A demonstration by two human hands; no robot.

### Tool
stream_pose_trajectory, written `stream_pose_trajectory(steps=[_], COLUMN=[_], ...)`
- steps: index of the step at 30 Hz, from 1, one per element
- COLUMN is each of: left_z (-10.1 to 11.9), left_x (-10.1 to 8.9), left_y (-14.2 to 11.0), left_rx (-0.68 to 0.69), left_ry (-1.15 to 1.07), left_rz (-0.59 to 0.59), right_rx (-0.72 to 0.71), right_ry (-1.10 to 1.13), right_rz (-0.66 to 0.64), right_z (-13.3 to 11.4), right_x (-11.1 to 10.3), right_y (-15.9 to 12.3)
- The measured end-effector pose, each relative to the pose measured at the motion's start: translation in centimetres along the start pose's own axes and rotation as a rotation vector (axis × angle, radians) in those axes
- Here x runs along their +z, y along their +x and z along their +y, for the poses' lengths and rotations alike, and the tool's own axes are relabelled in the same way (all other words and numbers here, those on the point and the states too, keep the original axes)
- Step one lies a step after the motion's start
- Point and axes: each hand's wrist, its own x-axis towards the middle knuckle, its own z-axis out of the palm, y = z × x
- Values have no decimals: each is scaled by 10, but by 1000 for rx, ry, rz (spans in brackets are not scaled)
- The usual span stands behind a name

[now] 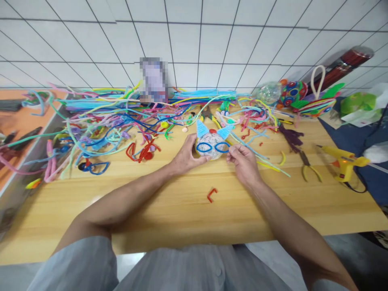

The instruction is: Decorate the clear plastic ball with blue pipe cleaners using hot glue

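My left hand (189,155) is wrapped round the left side of a clear ball (212,139) with shiny filling. Two light-blue pipe-cleaner ears (225,131) and a small red piece (212,131) sit on the ball's top. Across its front lies a pair of dark-blue pipe-cleaner glasses (204,147), two oval loops. With thumb and fingertips my right hand (241,159) pinches the right end of these glasses. Whether the glasses are fixed to the ball I cannot tell. Nearer to me, a bent red pipe-cleaner piece (211,195) lies on the wooden table (169,218).
Tangled coloured pipe cleaners (100,125) cover the back and left. At right lie yellow-handled pliers (309,167), a yellow glue gun (345,161) and a purple bundle (291,137). A phone-like blurred object (153,81) leans on the tiled wall. Decorated balls (292,95) stand at back right.
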Motion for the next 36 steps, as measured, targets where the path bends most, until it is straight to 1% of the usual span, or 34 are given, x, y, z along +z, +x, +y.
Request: stream_pose_trajectory(steps=[6, 12, 16, 22, 24, 29, 32, 36], left_z=[-1, -1, -1, -1, -1, 4, 11, 17], left_x=[0, -1, -2, -1, 0, 4, 4, 2], left_y=[1, 0, -1, -4, -4, -2, -1, -2], left_rx=[17, 38, 24, -72, -132, -272, -305, -302], left_ry=[7, 12, -11, -149, -228, -379, -420, -411], left_rz=[-4, -4, -19, -45, -22, 90, 89, 87], right_rx=[-12, 10, 25, 11, -4, -46, -68, -91], right_ry=[-24, -22, -14, -3, 4, -33, -44, -1], right_rz=[-11, -37, -51, -42, -39, -34, -56, -95], right_z=[4, 6, 9, 10, 9, 6, 5, 8], right_x=[-1, 1, 2, 5, 8, 16, 18, 19], right_y=[2, 2, 1, -1, -2, -6, -9, -11])
